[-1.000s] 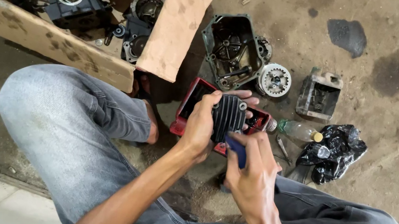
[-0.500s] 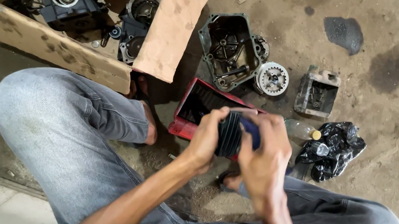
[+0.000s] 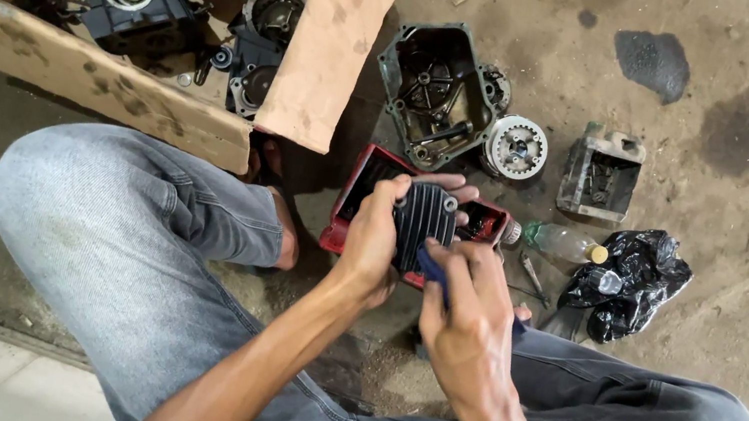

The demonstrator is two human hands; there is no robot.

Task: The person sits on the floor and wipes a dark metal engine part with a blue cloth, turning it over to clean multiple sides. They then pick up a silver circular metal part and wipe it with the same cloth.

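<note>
Left hand [image 3: 373, 231] grips a black finned cover [image 3: 423, 224] above a red tray [image 3: 360, 188] on the floor — right hand [image 3: 468, 318], fingers closed on a blue brush [image 3: 434, 269], touches it — bottle [image 3: 564, 242] just right.

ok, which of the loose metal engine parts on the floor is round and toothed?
The pale round toothed sprocket wheel, between the dark green open engine cover and the boxy grey metal housing. Those two are angular and hollow.
</note>
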